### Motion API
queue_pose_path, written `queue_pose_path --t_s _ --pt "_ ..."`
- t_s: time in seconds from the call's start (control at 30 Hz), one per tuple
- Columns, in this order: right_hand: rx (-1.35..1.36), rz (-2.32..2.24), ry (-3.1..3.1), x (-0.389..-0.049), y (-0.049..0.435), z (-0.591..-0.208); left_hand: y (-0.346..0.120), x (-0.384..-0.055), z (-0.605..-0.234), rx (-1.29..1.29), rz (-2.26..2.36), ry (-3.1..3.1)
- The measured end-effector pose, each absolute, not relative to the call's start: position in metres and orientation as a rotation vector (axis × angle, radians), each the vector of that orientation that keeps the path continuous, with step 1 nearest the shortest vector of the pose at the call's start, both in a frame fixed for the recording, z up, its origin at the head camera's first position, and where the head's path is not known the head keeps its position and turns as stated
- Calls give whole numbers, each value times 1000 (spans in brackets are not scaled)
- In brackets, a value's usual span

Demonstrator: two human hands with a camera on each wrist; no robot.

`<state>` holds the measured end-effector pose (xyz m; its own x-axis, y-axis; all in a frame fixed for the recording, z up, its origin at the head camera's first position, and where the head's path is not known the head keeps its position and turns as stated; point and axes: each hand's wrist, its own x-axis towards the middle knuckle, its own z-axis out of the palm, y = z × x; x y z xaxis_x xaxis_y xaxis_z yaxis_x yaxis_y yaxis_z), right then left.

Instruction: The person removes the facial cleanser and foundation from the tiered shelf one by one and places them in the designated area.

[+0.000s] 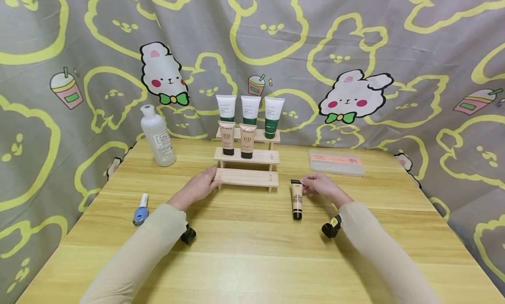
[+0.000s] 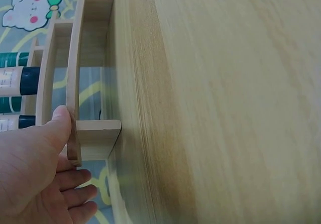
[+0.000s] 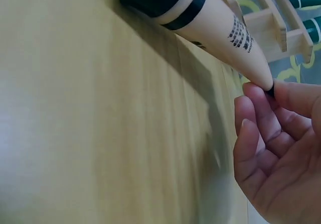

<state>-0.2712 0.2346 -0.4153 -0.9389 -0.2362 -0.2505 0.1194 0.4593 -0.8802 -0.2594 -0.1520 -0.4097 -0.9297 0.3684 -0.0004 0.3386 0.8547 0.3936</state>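
Note:
My right hand (image 1: pixel 320 186) pinches the crimped end of a beige tube with a black cap (image 1: pixel 297 201) between thumb and fingertips. Its cap points down; whether it touches the table I cannot tell. My left hand (image 1: pixel 198 186) grips the left end of the lowest step of a three-step wooden display stand (image 1: pixel 248 177), with the thumb (image 2: pixel 61 121) on the step's edge and the other fingers beyond it. Two BB cream tubes (image 1: pixel 247 142) stand on the middle step. Several white-and-green tubes (image 1: pixel 273 115) stand on the top step.
A white bottle (image 1: pixel 158 137) stands at the back left of the wooden table (image 1: pixel 244 260). Blue nail polish with a white cap (image 1: pixel 141 210) is near the left forearm. Back right lies a clear flat case with an orange label (image 1: pixel 336 162). A patterned curtain (image 1: pixel 276 41) hangs behind.

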Motion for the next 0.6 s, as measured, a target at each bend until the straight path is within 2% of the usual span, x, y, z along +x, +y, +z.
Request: queue_pose_path --t_s 0.6 --pt "-119 -1270 2427 -294 232 -424 -152 -260 -410 564 597 2957"
